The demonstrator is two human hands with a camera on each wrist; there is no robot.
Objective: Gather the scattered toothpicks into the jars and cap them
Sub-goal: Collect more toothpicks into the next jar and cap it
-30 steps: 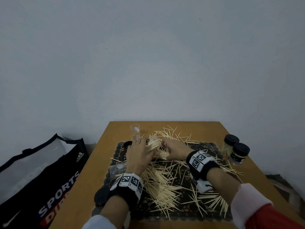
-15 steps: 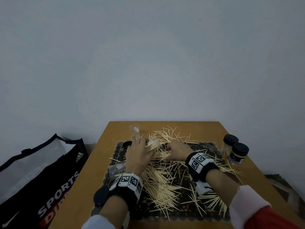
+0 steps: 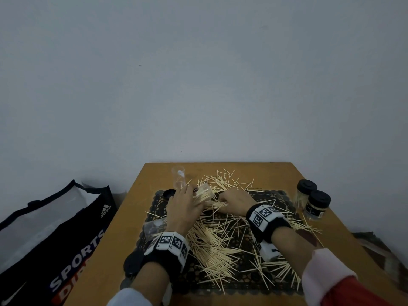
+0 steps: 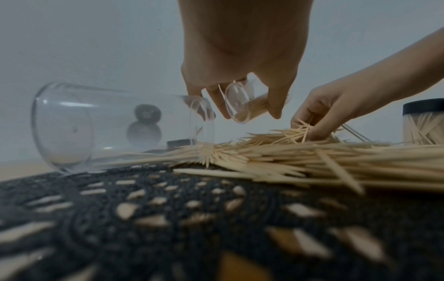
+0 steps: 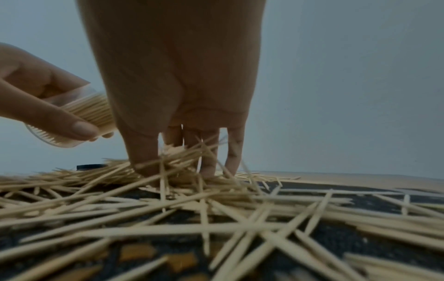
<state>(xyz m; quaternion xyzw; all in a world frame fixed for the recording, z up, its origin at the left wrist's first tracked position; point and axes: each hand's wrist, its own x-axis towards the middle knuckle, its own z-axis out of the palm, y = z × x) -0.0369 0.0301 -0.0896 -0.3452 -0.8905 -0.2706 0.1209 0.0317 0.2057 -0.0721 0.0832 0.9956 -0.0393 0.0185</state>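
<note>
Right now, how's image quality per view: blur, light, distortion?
Head view: dim, flat light, wide-angle bend, toothpicks sharp. Left wrist view: mat in the foreground blurred, the jar in the left hand in focus. Right wrist view: near toothpicks soft, right hand dark against the wall.

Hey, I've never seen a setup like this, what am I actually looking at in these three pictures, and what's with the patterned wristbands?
No machine here: a person works with bare hands. The patterned wristbands carry cameras. One picture comes from a head camera looking down; the other two look along each wrist at the fingers.

On the wooden table lies a dark lace mat strewn with toothpicks. The left hand holds a tilted clear jar partly filled with toothpicks. The right hand pinches up a bunch from the pile. An empty jar lies on its side nearby, and two capped jars stand at the right.
</note>
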